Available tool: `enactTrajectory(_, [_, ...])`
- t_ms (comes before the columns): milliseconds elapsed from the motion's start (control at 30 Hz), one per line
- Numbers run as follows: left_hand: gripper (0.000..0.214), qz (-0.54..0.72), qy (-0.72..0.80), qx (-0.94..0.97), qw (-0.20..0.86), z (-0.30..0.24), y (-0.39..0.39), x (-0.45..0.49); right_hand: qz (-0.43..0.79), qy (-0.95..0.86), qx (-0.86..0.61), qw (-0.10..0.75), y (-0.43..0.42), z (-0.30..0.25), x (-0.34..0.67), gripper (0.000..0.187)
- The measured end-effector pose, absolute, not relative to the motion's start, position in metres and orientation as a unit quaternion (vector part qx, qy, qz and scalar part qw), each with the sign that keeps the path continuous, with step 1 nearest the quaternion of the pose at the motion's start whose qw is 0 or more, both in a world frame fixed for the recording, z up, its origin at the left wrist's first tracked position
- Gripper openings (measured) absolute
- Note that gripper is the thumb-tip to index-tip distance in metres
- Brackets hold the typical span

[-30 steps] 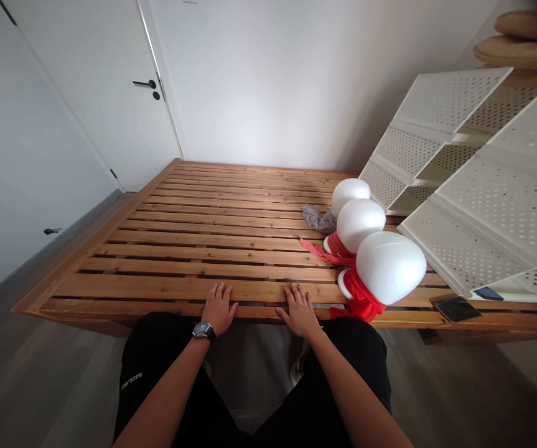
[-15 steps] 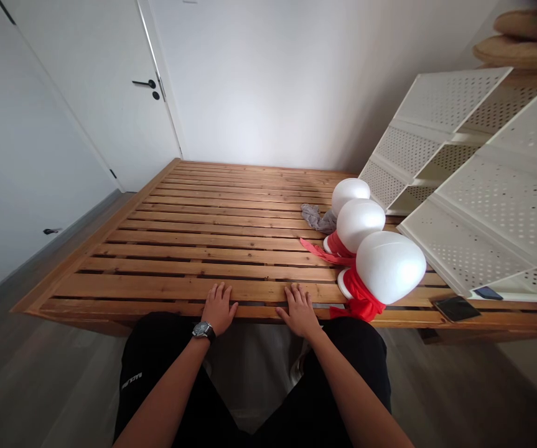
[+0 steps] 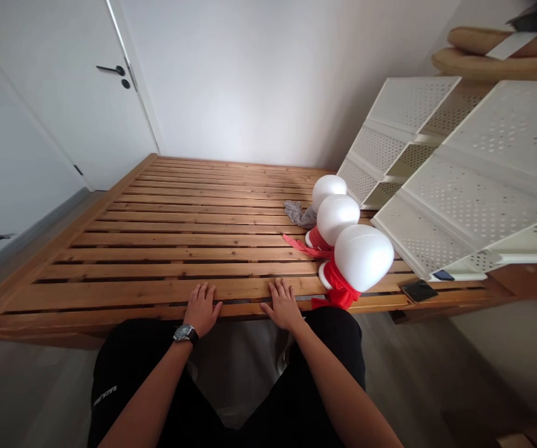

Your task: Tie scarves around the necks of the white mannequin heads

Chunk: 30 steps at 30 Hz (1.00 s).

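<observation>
My left hand lies flat on the front board of the slatted wooden bed frame, fingers a little apart and nothing in them. Also flat on that edge rests my right hand, its thumb spread, holding nothing. To its right stand three white foam mannequin heads in a slanting row. The nearest head has a bright red scarf around its neck. Around the middle head is another red scarf, its end trailing left. A grey cloth lies by the farthest head.
White perforated storage bins stand along the right side. A dark phone-like slab lies near the front edge. Tan cushion-like items sit above the bins. At the left is a white door with a black handle.
My view has turned to the right, so everything sits further left in the picture. Both hands stay resting on the front edge, and the heads and scarves have not moved.
</observation>
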<state>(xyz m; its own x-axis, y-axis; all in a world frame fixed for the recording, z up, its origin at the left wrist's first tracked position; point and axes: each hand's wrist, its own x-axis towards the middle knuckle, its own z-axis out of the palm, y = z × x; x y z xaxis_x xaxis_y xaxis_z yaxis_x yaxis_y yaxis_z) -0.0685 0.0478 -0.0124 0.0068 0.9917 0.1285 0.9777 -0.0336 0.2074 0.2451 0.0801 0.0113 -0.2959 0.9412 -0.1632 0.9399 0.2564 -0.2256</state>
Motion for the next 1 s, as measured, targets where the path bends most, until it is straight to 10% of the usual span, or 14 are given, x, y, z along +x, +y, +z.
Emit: enactTrajectory(1000, [0.064,0.109,0.689,0.717,0.008,-0.0213,0.0522,-0.0725,0.155,-0.790,-0.592,0.030,0.0801,0.0139,0.2469,0.086])
